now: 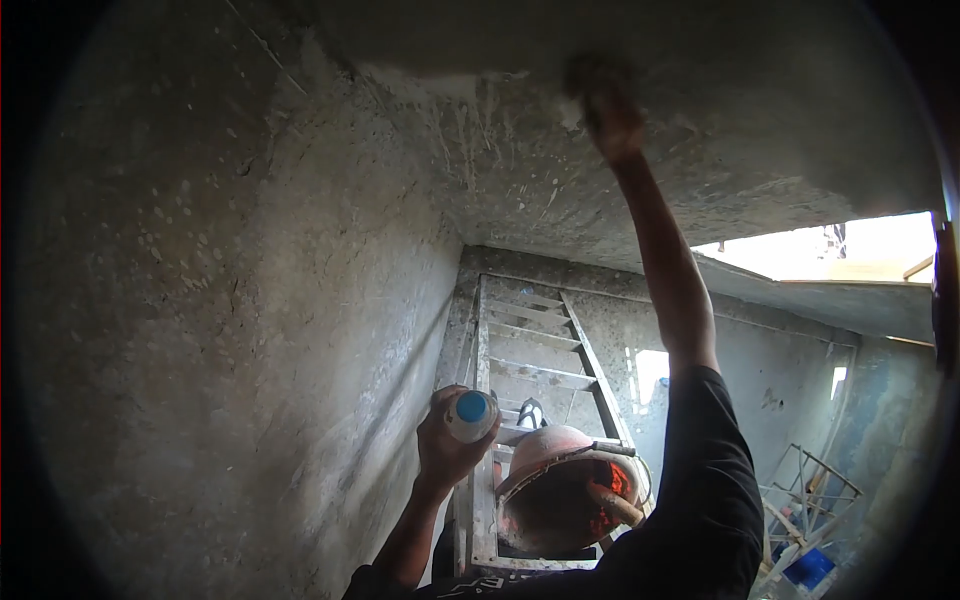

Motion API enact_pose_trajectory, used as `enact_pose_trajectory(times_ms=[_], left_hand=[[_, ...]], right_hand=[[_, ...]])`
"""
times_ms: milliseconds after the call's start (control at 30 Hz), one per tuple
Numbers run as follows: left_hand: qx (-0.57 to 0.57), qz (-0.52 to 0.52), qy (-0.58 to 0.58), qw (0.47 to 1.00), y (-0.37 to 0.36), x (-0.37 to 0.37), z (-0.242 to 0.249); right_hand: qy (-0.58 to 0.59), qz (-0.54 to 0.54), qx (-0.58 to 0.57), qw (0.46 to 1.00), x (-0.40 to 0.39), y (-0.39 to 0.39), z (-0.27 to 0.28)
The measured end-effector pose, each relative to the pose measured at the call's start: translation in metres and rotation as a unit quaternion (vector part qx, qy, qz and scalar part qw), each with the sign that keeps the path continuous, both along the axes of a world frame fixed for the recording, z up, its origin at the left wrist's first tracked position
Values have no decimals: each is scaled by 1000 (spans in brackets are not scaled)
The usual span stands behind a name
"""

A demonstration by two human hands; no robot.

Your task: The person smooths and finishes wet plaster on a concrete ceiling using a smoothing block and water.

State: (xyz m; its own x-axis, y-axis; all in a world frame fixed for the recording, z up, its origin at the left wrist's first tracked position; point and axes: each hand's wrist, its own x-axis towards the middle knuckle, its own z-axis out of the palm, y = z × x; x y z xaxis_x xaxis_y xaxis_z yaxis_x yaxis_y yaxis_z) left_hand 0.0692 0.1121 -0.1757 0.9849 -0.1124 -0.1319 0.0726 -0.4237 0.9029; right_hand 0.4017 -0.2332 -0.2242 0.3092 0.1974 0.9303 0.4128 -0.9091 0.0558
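Note:
My left hand point(450, 445) is closed around a pale bottle point(471, 428) with a blue cap point(471, 406), held upright in front of the ladder point(483, 350). My right arm reaches up, and my right hand point(612, 125) is at the rough grey ceiling point(520, 170). Motion smears that hand; it grips a dark thing too blurred to name. Below, near the ladder's top, sits a pale, dirty bucket point(545, 447) with a wire handle. Orange-red patches show inside it, along with a rounded stick-like end point(614, 504).
A bare plaster wall point(260, 330) with splash marks rises close on my left. Light enters through an opening point(830, 248) at the right. Down at the lower right stand a metal frame point(815, 495) and a blue object point(808, 568).

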Motion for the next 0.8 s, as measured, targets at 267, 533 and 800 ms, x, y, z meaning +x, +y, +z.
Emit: enact_pose_trajectory(times_ms=[267, 533, 800], left_hand=[[13, -6, 4, 1000, 1, 0, 8], [19, -19, 18, 999, 4, 1, 6], [23, -13, 13, 1000, 11, 0, 8]], right_hand=[[119, 173, -93, 973, -22, 12, 42], [161, 149, -154, 963, 17, 7, 10], [59, 142, -109, 982, 6, 30, 68]])
